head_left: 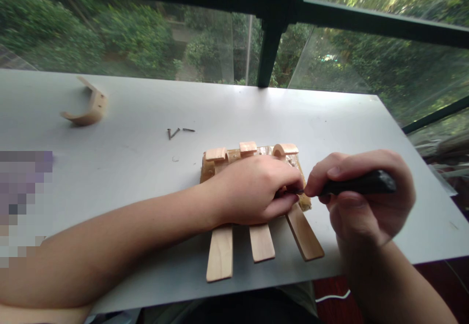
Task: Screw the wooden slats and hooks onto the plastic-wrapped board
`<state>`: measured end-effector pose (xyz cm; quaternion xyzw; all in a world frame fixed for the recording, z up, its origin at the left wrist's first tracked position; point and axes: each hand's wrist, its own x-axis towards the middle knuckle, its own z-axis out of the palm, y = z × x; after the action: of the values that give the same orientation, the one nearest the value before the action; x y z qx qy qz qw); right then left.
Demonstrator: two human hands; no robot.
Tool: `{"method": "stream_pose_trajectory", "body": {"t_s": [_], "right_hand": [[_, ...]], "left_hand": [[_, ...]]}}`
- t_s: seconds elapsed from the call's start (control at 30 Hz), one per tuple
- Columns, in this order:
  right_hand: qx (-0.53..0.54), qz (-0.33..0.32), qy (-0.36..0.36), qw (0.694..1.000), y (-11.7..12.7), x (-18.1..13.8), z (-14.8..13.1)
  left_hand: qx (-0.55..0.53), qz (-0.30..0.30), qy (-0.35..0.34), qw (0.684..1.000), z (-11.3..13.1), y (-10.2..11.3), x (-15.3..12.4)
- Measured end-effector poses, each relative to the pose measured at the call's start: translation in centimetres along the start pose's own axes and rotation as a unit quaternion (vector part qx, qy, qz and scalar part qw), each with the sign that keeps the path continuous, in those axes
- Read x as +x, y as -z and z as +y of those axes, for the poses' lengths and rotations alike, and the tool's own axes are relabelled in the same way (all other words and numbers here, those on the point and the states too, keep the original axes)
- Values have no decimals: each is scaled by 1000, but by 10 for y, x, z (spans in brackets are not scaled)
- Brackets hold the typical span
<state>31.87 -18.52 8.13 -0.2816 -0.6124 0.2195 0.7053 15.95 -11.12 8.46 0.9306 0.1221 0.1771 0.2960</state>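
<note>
The right hand is gripping a black-handled tool, its fingers wrapping the handle and its forefinger reaching along toward the left hand. The left hand is lying across a tape-wrapped block, thumb and forefinger drawing close at the block's right end; what they may be pinching is hiding from view, so I cannot tell. The block is sitting on the white counter, near its front edge. Three wooden strips are crossing the block, their curled ends facing the window and their flat ends pointing toward the person. Beyond, loose screws are lying on the counter, and a curved wooden piece is resting far left.
</note>
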Motion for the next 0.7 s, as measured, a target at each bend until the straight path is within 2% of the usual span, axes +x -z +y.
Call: {"method": "stream_pose_trajectory", "body": {"t_s": [0.7], "right_hand": [[-1,4,-5,1000,0,0,0]], "left_hand": [[4,-2,2,1000,0,0,-1]]}}
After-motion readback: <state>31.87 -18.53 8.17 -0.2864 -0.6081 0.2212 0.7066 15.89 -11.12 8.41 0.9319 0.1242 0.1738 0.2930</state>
